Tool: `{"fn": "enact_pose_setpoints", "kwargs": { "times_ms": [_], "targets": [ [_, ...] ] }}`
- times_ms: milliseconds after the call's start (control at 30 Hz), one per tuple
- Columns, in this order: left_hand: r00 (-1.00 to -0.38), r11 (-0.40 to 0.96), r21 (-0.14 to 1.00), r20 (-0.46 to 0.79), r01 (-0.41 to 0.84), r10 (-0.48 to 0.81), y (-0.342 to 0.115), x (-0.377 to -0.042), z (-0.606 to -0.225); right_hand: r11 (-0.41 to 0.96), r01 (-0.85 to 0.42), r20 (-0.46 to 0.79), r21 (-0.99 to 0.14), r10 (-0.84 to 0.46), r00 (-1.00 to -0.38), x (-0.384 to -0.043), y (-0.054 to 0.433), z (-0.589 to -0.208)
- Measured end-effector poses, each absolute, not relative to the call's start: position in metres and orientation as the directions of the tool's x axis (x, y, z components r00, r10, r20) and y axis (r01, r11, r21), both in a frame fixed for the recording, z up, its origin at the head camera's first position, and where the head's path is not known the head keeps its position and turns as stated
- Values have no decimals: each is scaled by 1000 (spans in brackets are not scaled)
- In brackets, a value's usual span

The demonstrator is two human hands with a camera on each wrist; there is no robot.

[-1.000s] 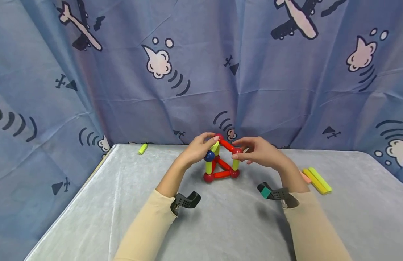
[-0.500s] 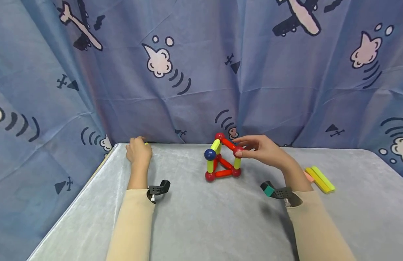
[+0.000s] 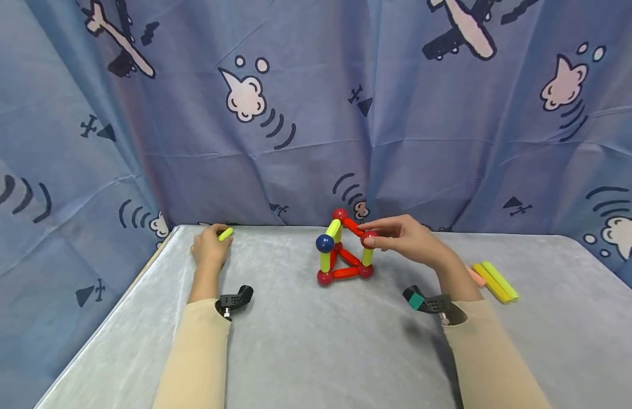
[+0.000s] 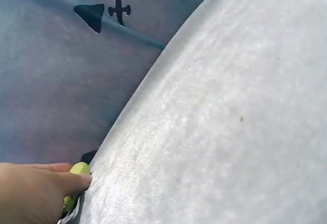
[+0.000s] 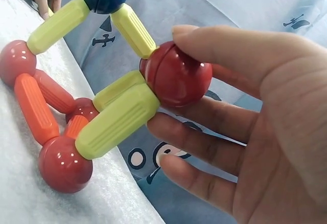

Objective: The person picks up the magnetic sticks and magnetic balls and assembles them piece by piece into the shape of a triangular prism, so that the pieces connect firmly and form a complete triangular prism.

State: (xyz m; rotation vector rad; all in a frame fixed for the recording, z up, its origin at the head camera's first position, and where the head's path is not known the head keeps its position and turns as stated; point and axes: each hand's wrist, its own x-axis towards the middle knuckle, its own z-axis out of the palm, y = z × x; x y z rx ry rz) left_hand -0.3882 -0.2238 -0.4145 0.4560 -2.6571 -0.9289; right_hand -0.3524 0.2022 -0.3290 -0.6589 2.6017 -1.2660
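Note:
At the table's far left corner, my left hand point(image 3: 208, 249) pinches a short yellow-green rod point(image 3: 225, 234) between thumb and fingers. The left wrist view shows that rod point(image 4: 79, 169) partly covered by the hand. Mid-table stands a frame of magnetic balls and rods, with a triangle of red rods point(image 3: 345, 272) at its base and yellow-green uprights. One top corner carries a blue ball point(image 3: 324, 243); the other top corners are red. My right hand point(image 3: 410, 241) grips the upper right red ball point(image 5: 179, 78) with thumb and fingers, its lower fingers spread beneath.
Yellow and yellow-green rods point(image 3: 499, 281) lie on the grey-white tablecloth point(image 3: 316, 346) at right, beside an orange-pink piece point(image 3: 477, 276) partly hidden by the right forearm. A blue patterned curtain point(image 3: 316, 113) hangs right behind the table's back edge.
My left hand has left the frame's top, reached far left and picked up the yellow-green rod lying there. The right hand has stayed at its red ball.

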Motion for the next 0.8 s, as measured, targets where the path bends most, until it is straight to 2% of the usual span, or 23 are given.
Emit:
{"fn": "enact_pose_setpoints", "kwargs": {
  "times_ms": [233, 400, 600, 700, 800],
  "targets": [
    [-921, 675, 727, 169, -124, -350, -223, -388, -409, 555, -297, 20, -777, -450, -893, -353, 201, -329],
    [-941, 593, 805, 208, 10, -266, -215, -391, -394, 536, -309, 45, -785, -449, -893, -355, 202, -331],
    [-962, 532, 823, 267, 200, -51, -183, -379, -335, 508, -290, 48, -811, -436, -899, -357, 203, -335],
    [-933, 539, 775, 353, 329, 62, -152, -370, -312, 494, -284, 38, -822, -449, -893, -357, 204, -337],
    [-888, 481, 751, 429, 453, 167, -117, -363, -302, 495, -281, 28, -822, -458, -888, -357, 207, -337]
  ]
}}
